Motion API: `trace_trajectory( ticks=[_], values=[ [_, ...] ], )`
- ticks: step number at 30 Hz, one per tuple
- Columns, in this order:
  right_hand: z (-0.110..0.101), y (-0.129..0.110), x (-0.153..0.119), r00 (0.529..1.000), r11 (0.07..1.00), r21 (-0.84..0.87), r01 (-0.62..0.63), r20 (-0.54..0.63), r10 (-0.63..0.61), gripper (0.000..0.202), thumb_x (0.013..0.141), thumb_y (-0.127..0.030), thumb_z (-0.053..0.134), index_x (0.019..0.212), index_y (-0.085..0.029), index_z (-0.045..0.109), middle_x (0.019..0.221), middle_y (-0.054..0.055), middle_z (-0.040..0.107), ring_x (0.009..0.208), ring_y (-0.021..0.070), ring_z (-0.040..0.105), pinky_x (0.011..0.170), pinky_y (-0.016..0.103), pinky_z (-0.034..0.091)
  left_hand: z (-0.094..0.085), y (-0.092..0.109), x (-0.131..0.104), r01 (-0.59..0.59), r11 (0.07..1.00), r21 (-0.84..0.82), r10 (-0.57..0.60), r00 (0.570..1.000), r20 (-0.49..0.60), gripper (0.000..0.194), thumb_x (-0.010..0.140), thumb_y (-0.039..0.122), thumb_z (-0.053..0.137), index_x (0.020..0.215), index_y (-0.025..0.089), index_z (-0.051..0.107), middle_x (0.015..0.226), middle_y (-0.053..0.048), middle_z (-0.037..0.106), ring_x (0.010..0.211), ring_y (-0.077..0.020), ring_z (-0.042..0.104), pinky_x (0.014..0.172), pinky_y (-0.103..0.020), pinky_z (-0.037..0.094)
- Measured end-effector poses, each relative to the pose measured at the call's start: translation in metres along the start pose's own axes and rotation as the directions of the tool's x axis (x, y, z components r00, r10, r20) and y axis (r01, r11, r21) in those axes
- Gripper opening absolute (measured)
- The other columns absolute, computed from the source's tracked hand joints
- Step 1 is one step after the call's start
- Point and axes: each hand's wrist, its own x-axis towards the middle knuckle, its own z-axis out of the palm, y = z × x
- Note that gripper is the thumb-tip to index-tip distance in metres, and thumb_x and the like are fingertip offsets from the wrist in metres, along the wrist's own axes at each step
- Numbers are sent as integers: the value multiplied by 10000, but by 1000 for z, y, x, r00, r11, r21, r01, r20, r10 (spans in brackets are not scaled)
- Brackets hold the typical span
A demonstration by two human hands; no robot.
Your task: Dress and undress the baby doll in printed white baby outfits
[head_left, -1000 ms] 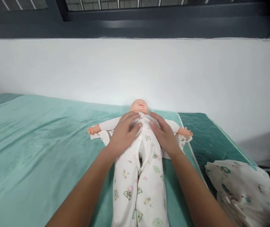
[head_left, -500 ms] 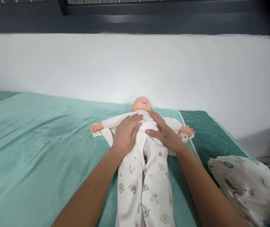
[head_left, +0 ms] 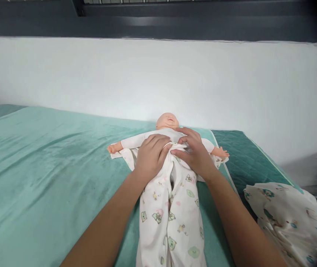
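A baby doll (head_left: 168, 121) lies on its back, head away from me, both arms spread out in white sleeves. White baby trousers (head_left: 172, 222) with green bears cover its lower body, and their legs stretch towards me. On the left side of the waist, my left hand (head_left: 152, 155) is closed on the trousers' top edge, thumb against its bent fingers. At the right side, my right hand (head_left: 196, 152) has curled fingers and a thumb around the same edge, which is bunched and partly turned over. Fingertips of both hands are partly hidden.
The doll rests on a green bed cover (head_left: 64, 178). A printed white cloth (head_left: 289, 218) lies crumpled at the right, near a darker quilted mat (head_left: 236, 155). A white wall (head_left: 119, 78) stands behind, with a dark metal beam (head_left: 175, 24) above.
My right hand's fingers have gone from lying flat on the doll's front to curled at the trousers' waist. The top edge has folded down, showing more white top. The left fingers have bent slightly.
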Motion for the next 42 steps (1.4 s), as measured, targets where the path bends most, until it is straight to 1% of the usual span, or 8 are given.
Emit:
trace_trajectory(
  ticks=[6, 13, 17, 20, 22, 25, 33, 42],
  values=[
    [-4, 0, 1, 995, 989, -112, 95, 53, -90, 160, 874, -352, 676, 877, -266, 541, 1407, 34, 565, 1392, 293, 351, 1115, 544, 337, 0, -4, 2, 83, 995, -52, -80, 995, 60, 227, 967, 394, 519, 1080, 218, 608, 1252, -76, 642, 1230, -218, 533, 1070, -423, 427],
    [-4, 2, -1, 992, 973, -205, 107, 95, -89, 193, 898, -407, 650, 986, -266, 551, 1468, 44, 500, 1409, 308, 316, 1118, 555, 321, -1, -1, 3, 71, 997, -24, -70, 996, 61, 191, 967, 380, 521, 972, 205, 599, 1289, -84, 603, 1247, -221, 506, 1079, -430, 404],
    [-4, 3, -1, 989, 965, -232, 123, 106, -101, 181, 881, -401, 674, 916, -264, 561, 1464, 39, 498, 1396, 320, 323, 1088, 560, 338, -2, 2, 1, 7, 999, 32, -7, 1000, 19, 218, 968, 349, 515, 826, 205, 597, 1213, -69, 633, 1184, -219, 522, 1008, -415, 427],
    [-3, 1, -1, 985, 959, -234, 160, 97, -141, 187, 868, -384, 694, 860, -256, 558, 1439, 43, 510, 1339, 313, 381, 1067, 537, 355, -2, 2, -1, -51, 993, 108, 53, 998, -18, 270, 968, 337, 502, 744, 205, 575, 988, -62, 665, 995, -214, 551, 871, -398, 437],
    [-3, -1, -1, 984, 958, -231, 172, 84, -156, 208, 858, -396, 705, 834, -252, 556, 1402, 49, 526, 1288, 309, 418, 1048, 524, 365, -1, 2, -2, -66, 984, 164, 70, 997, -18, 314, 973, 346, 483, 700, 207, 553, 827, -53, 636, 867, -207, 534, 790, -388, 416],
    [-1, 0, -3, 985, 956, -236, 175, 57, -166, 219, 854, -424, 703, 837, -253, 567, 1347, 65, 535, 1219, 311, 451, 1005, 517, 383, -1, 2, -2, -66, 976, 206, 67, 998, 4, 371, 987, 360, 448, 655, 210, 520, 724, -41, 592, 772, -194, 507, 733, -377, 380],
    [1, 2, -6, 984, 953, -250, 171, -5, -177, 230, 870, -457, 675, 859, -249, 577, 1086, 75, 558, 981, 257, 485, 860, 438, 431, -1, 2, 1, -31, 982, 186, 25, 999, 31, 373, 1005, 365, 418, 685, 203, 521, 725, -30, 591, 758, -184, 502, 730, -366, 360],
    [2, 4, -4, 988, 964, -216, 154, 54, -146, 256, 904, -474, 631, 823, -243, 556, 804, 26, 556, 810, 220, 476, 758, 391, 404, 0, 2, 1, 24, 990, 141, -27, 999, 18, 344, 1004, 374, 422, 723, 210, 532, 734, -30, 584, 777, -192, 513, 749, -371, 388]
  ],
)
